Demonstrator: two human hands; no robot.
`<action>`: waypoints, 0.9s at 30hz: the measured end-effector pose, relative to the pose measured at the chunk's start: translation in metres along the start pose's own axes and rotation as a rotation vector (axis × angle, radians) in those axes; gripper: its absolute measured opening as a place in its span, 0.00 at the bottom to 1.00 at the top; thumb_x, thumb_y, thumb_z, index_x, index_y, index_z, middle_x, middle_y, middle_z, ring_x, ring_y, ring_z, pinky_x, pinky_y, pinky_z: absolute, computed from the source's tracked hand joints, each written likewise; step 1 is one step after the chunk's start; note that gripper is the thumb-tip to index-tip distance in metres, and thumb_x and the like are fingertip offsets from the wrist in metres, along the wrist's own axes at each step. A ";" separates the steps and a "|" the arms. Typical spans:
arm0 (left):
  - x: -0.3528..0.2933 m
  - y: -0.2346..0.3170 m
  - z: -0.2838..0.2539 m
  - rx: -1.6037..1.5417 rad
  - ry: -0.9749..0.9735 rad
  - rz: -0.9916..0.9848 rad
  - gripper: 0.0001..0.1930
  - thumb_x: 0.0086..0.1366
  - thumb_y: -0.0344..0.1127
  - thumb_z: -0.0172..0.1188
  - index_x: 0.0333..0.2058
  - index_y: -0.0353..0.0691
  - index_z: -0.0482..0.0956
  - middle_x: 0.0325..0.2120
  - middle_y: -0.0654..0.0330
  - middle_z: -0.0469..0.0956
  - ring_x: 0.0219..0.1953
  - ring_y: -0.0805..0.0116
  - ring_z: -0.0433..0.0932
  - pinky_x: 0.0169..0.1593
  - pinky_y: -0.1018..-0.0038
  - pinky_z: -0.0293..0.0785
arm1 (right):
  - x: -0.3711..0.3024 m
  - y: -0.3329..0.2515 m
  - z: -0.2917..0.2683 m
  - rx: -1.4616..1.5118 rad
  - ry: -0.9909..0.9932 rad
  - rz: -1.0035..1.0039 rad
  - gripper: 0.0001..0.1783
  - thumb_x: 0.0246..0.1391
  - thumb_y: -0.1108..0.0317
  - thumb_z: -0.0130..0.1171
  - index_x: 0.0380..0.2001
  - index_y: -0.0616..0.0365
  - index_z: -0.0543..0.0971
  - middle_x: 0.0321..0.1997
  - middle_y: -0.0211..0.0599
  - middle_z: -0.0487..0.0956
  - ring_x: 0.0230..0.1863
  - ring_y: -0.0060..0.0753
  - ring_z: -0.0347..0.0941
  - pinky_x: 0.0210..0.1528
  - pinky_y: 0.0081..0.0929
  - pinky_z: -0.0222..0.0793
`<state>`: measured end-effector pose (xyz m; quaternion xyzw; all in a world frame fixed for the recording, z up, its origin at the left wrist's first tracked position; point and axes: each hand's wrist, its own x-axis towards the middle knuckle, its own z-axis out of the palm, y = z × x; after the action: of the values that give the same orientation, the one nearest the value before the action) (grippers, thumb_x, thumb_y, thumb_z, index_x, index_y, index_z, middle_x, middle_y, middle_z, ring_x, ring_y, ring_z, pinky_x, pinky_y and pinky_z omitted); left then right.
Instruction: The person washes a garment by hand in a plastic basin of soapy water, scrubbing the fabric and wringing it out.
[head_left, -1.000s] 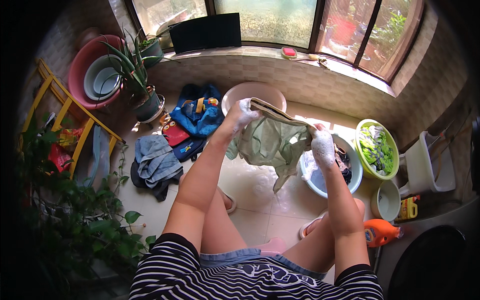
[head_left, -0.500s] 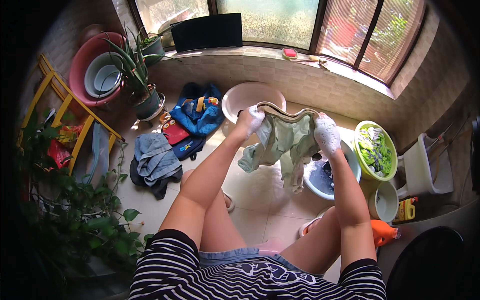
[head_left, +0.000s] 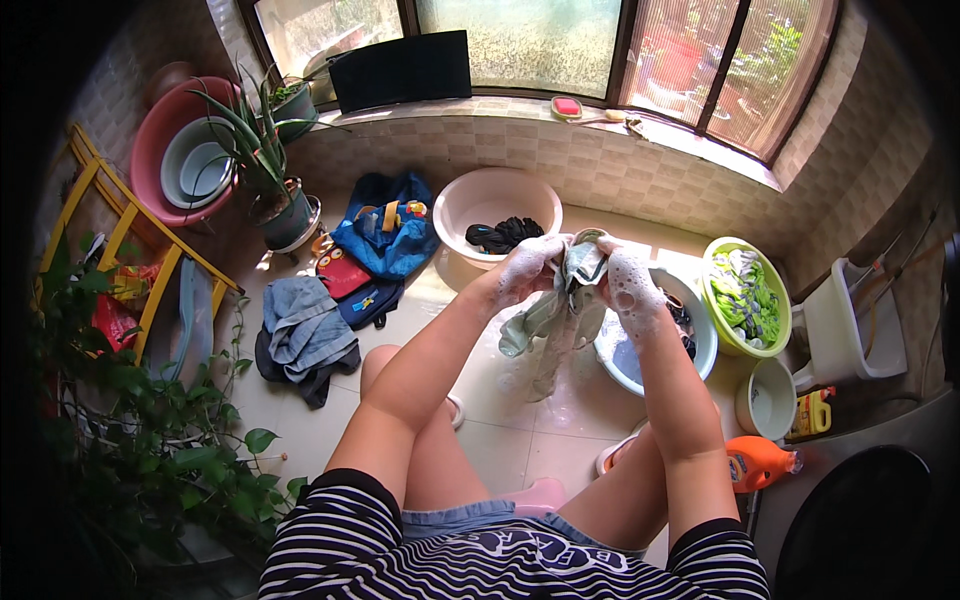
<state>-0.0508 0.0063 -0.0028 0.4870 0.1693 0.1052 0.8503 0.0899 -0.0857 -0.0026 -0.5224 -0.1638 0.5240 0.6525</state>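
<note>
My soapy left hand and my soapy right hand are close together in front of me, both closed on a wet, pale green garment. Its top is bunched between them, while the lower part hangs in folds over the floor. Foam covers both hands up to the wrists. Just right of the garment, partly behind my right forearm, stands a light blue basin with soapy water and dark clothes in it. Beyond my left hand is a pale pink basin holding a bunched black cloth.
A yellow-green basin of bright green clothes stands right, near a small pale bucket and an orange bottle. On the left lie denim clothes and blue bags. A potted aloe and a yellow rack stand farther left.
My hands have come together from wide apart, so the garment's stretched waistband is now gathered between them. The black cloth in the pink basin has come into view.
</note>
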 end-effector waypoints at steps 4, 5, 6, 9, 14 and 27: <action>-0.006 -0.004 0.017 0.533 0.013 0.326 0.48 0.48 0.32 0.63 0.60 0.38 0.37 0.56 0.54 0.56 0.56 0.62 0.58 0.56 0.73 0.57 | 0.005 -0.003 -0.009 0.333 -0.367 0.065 0.06 0.47 0.71 0.49 0.28 0.62 0.71 0.23 0.34 0.74 0.21 0.28 0.70 0.26 0.23 0.71; -0.002 -0.006 0.016 0.753 0.073 0.434 0.44 0.46 0.30 0.62 0.59 0.37 0.44 0.53 0.52 0.61 0.52 0.64 0.63 0.52 0.75 0.61 | 0.006 0.000 -0.010 0.261 -0.312 0.052 0.06 0.47 0.73 0.49 0.30 0.63 0.71 0.25 0.35 0.74 0.23 0.28 0.71 0.27 0.22 0.70; 0.005 -0.007 0.014 0.973 0.135 0.542 0.40 0.45 0.29 0.62 0.57 0.36 0.51 0.49 0.50 0.66 0.48 0.65 0.67 0.48 0.76 0.65 | 0.006 0.004 -0.012 0.188 -0.257 0.039 0.08 0.46 0.74 0.48 0.32 0.63 0.70 0.27 0.35 0.74 0.24 0.28 0.71 0.28 0.21 0.70; 0.010 0.002 0.011 0.827 0.373 0.454 0.15 0.52 0.26 0.55 0.41 0.34 0.70 0.33 0.57 0.75 0.37 0.70 0.73 0.43 0.75 0.68 | -0.018 -0.008 0.001 -0.107 -0.214 -0.260 0.17 0.42 0.76 0.48 0.41 0.64 0.67 0.39 0.41 0.71 0.41 0.32 0.68 0.45 0.24 0.64; 0.019 -0.003 0.023 0.135 0.129 0.454 0.10 0.62 0.29 0.48 0.42 0.38 0.67 0.31 0.63 0.72 0.35 0.76 0.70 0.41 0.78 0.68 | -0.032 0.011 0.012 -0.499 -0.296 -0.392 0.49 0.31 0.76 0.56 0.60 0.57 0.45 0.59 0.41 0.54 0.60 0.37 0.49 0.60 0.28 0.47; 0.000 0.040 0.046 -0.158 0.179 0.639 0.09 0.63 0.38 0.48 0.35 0.39 0.70 0.25 0.65 0.72 0.24 0.78 0.71 0.27 0.81 0.69 | -0.009 0.042 0.015 -0.644 -0.113 -0.426 0.15 0.43 0.75 0.51 0.39 0.60 0.70 0.33 0.33 0.72 0.36 0.26 0.66 0.40 0.25 0.64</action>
<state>-0.0333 -0.0100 0.0528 0.4369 0.0735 0.4212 0.7914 0.0530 -0.0897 -0.0296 -0.6250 -0.4603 0.3263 0.5395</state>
